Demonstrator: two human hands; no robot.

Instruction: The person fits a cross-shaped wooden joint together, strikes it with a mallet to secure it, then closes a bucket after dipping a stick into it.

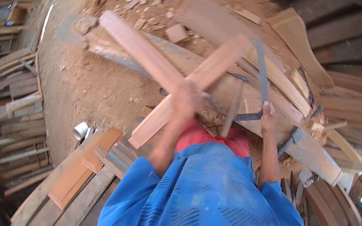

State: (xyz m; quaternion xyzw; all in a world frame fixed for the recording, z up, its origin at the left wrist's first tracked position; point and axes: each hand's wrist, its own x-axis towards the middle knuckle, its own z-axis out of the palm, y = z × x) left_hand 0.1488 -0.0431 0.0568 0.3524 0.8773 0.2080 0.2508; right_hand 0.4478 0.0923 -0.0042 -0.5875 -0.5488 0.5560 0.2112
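Left hand (185, 100) closed round the crossed timber pieces (173, 77) where they meet, a bit blurred from here; I can't make out each finger. Cross is held up over the near edge of the bench (198, 79), left of its middle. Right hand (269, 115) gripping a metal square (262, 71) near its corner, above the bench, right of its middle, long blade pointing toward the bench's far side. Dark metal bar (290, 140) across the bench near its right end. Wood offcuts (177, 33) scattered beyond the bench's far edge. White can (80, 130) near side of bench, to the left.
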